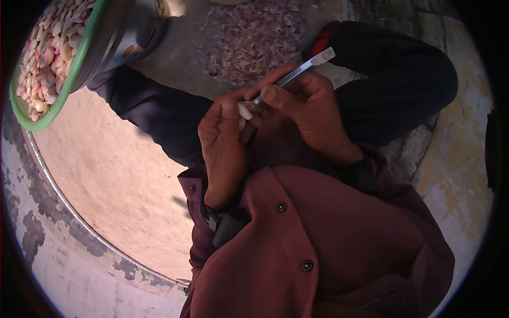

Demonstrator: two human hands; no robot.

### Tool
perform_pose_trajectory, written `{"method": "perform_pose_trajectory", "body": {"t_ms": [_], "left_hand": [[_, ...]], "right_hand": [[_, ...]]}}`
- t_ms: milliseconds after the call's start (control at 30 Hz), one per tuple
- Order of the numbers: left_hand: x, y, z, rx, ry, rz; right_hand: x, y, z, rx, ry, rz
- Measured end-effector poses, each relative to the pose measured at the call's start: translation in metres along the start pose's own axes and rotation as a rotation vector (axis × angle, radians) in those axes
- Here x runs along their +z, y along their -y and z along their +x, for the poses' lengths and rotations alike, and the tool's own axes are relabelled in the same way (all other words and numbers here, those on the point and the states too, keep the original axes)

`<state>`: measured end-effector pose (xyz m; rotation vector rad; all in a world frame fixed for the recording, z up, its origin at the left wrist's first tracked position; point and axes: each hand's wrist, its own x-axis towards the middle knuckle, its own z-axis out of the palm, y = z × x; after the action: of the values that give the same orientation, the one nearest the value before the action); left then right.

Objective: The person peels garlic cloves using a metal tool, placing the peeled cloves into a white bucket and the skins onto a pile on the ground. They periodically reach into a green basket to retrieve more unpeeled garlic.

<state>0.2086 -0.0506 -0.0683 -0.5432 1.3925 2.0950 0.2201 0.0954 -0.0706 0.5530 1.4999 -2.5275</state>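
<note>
Garlic clove [244, 111] is being pinched between the thumb and fingertips of the left hand [222, 146], raised in front of the maroon shirt [318, 233] and over the lap. The grip of that hand is clenched about the clove's lower part, so that only its pale upper end is being shown. The knife [297, 71] is being grasped by the right hand [310, 119], whose grip is closed on the metal shaft. The knife's long axis is slanting from its flat end at the upper right down and leftward to the clove. Its tip is being laid on or just beside the exposed end; which of the two cannot be told, since a thumb is covering the spot. The clove is thus lying just left of the right hand's grip, the two hands are touching, and the left hand is the nearer, being the one holding it. The clove's own long axis is appearing roughly upright in the view, though much of it is being hidden. Well apart at the upper left, a green basket [33, 125] heaped with cloves is being propped on a dark container [132, 32]. Loose skins [254, 37] are lying scattered on the floor [461, 159] beyond the knees, and a wide round tray [106, 175] is lying at the left.
</note>
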Motion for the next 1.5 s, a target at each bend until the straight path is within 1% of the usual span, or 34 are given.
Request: {"method": "perform_pose_trajectory", "body": {"t_ms": [67, 133, 200, 233, 267, 300, 333, 367, 433, 500, 533, 600, 633, 700, 767, 800, 833, 867, 900, 933, 967, 1000, 1067, 1100, 1167, 1200, 1233, 1267, 1300, 1333, 1367, 1433, 1467, 1500], "left_hand": [[0.0, 0.0, 0.003, 0.0, 0.029, 0.004], [-0.002, -0.004, 0.005, 0.008, 0.052, 0.014], [-0.004, -0.01, 0.005, -0.042, 0.135, 0.005], [0.0, -0.008, 0.004, -0.039, 0.139, 0.009], [0.007, -0.006, 0.003, -0.05, 0.068, -0.006], [0.011, -0.006, 0.004, -0.047, 0.0, -0.019], [0.007, -0.007, 0.006, -0.067, 0.044, -0.045], [-0.001, -0.007, 0.009, -0.078, 0.102, -0.06], [-0.008, -0.007, 0.015, -0.071, 0.146, -0.198], [-0.011, -0.008, 0.019, -0.076, 0.053, -0.224], [-0.006, -0.016, 0.024, -0.044, 0.084, -0.204], [0.002, -0.033, 0.029, -0.057, 0.028, -0.269], [0.005, -0.044, 0.034, -0.033, 0.036, -0.255], [0.02, -0.071, 0.049, 0.112, 0.153, -0.412], [0.05, -0.111, 0.066, 0.314, 0.334, -0.393], [0.068, -0.131, 0.075, 0.455, 0.361, -0.35], [0.087, -0.148, 0.086, 0.606, 0.37, -0.289], [0.104, -0.165, 0.096, 0.763, 0.353, -0.197], [0.114, -0.181, 0.112, 0.941, 0.331, 0.06], [0.126, -0.193, 0.126, 1.029, 0.24, 0.234], [0.132, -0.199, 0.134, 1.091, 0.159, 0.393], [0.128, -0.203, 0.138, 1.1, 0.138, 0.393], [0.122, -0.201, 0.153, 1.306, -0.162, 0.748], [0.104, -0.207, 0.159, 1.307, -0.009, 0.732], [0.055, -0.209, 0.173, 1.196, -0.079, 0.849], [0.026, -0.217, 0.171, 1.107, -0.14, 0.871], [-0.004, -0.228, 0.169, 1.021, -0.201, 0.889], [-0.04, -0.24, 0.173, 1.083, -0.348, 0.947], [-0.078, -0.259, 0.176, 1.134, -0.519, 1.096], [-0.105, -0.278, 0.173, 1.165, -0.57, 0.986], [-0.14, -0.302, 0.175, 1.219, -0.71, 1.253], [-0.209, -0.337, 0.184, 1.099, -0.691, 1.216], [-0.212, -0.347, 0.185, 0.894, -0.613, 1.013], [-0.218, -0.348, 0.194, 0.96, -0.616, 1.09]], "right_hand": [[-0.002, 0.001, 0.0, 0.039, -0.037, 0.057], [-0.006, -0.002, 0.003, 0.034, 0.038, -0.012], [-0.005, -0.003, 0.002, 0.015, 0.059, -0.001], [-0.004, -0.003, 0.002, -0.006, 0.08, 0.003], [-0.005, -0.003, 0.002, -0.016, 0.086, 0.002], [-0.007, -0.004, 0.003, 0.017, 0.028, 0.047], [-0.008, -0.004, 0.007, 0.035, -0.026, 0.096], [-0.008, -0.002, 0.011, -0.02, -0.009, 0.104], [-0.016, 0.003, 0.017, 0.058, -0.139, 0.392], [-0.03, -0.007, 0.025, 0.025, -0.254, 0.359], [-0.035, -0.01, 0.027, -0.02, -0.238, 0.37], [-0.042, -0.017, 0.029, 0.032, -0.251, 0.175], [-0.043, -0.022, 0.03, 0.011, -0.235, 0.187], [-0.045, -0.03, 0.029, 0.108, -0.184, -0.044], [-0.047, -0.033, 0.024, 0.137, -0.186, -0.097], [-0.045, -0.035, 0.03, 0.174, -0.18, -0.157], [-0.044, -0.034, 0.032, 0.141, -0.14, -0.075], [-0.046, -0.036, 0.033, 0.128, -0.102, 0.012], [-0.048, -0.042, 0.037, 0.14, -0.017, 0.023], [-0.055, -0.049, 0.039, 0.089, -0.04, -0.011], [-0.039, -0.032, 0.039, 0.038, -0.088, -0.052], [-0.055, -0.045, 0.04, 0.043, -0.068, -0.059], [-0.059, -0.043, 0.039, -0.001, -0.062, -0.235], [-0.062, -0.047, 0.036, 0.003, -0.062, -0.229], [-0.067, -0.059, 0.036, -0.318, -0.175, -0.789], [-0.064, -0.057, 0.04, -0.319, -0.162, -0.777], [-0.06, -0.051, 0.045, -0.146, -0.222, -0.541], [-0.056, -0.045, 0.048, 0.028, -0.278, -0.305], [-0.054, -0.041, 0.05, 0.028, -0.272, -0.294], [-0.052, -0.038, 0.05, 0.005, -0.256, -0.316], [-0.05, -0.035, 0.05, -0.016, -0.232, -0.345], [-0.043, -0.025, 0.054, 0.023, -0.215, -0.417], [-0.041, -0.023, 0.056, 0.065, -0.219, -0.489], [-0.043, -0.023, 0.055, 0.066, -0.211, -0.497]]}}
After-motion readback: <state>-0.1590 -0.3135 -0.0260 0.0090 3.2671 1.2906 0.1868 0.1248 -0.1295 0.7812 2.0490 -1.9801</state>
